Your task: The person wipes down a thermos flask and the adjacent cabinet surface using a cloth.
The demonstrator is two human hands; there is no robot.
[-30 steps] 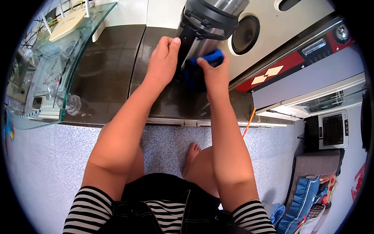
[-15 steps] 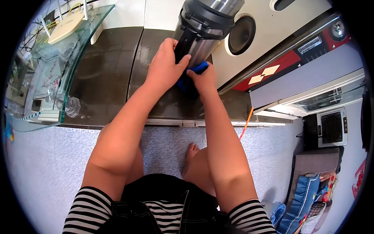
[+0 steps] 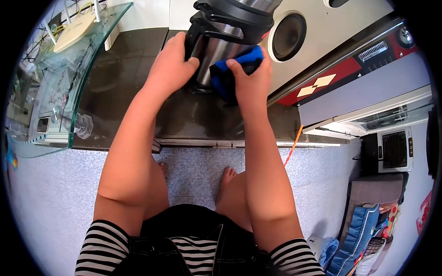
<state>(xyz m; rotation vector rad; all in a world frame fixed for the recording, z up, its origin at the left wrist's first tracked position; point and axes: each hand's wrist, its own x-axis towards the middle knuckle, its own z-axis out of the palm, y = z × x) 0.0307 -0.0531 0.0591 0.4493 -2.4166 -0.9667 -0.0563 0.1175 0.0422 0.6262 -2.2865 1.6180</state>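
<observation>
A large stainless steel thermos flask (image 3: 213, 57) with a black collar and side handle stands tilted in view on the dark countertop, its top cut off by the frame edge. My left hand (image 3: 171, 64) is closed around the black handle on the flask's left side. My right hand (image 3: 253, 76) grips a blue and black cloth (image 3: 224, 78) and presses it against the lower right side of the flask. Part of the cloth hangs below my fingers, and some fingertips are hidden behind it.
A glass shelf (image 3: 87, 69) with a white router (image 3: 76, 32) stands at the left. Behind the flask on the right is a white speaker cabinet (image 3: 289, 37). A thin orange stick (image 3: 294, 142) leans at the counter (image 3: 124, 83) edge. Folded cushions (image 3: 354, 239) lie at the lower right.
The flask and my left hand have shifted left, and its handle has swung further left. My right hand has moved up and right, with more of the cloth showing.
</observation>
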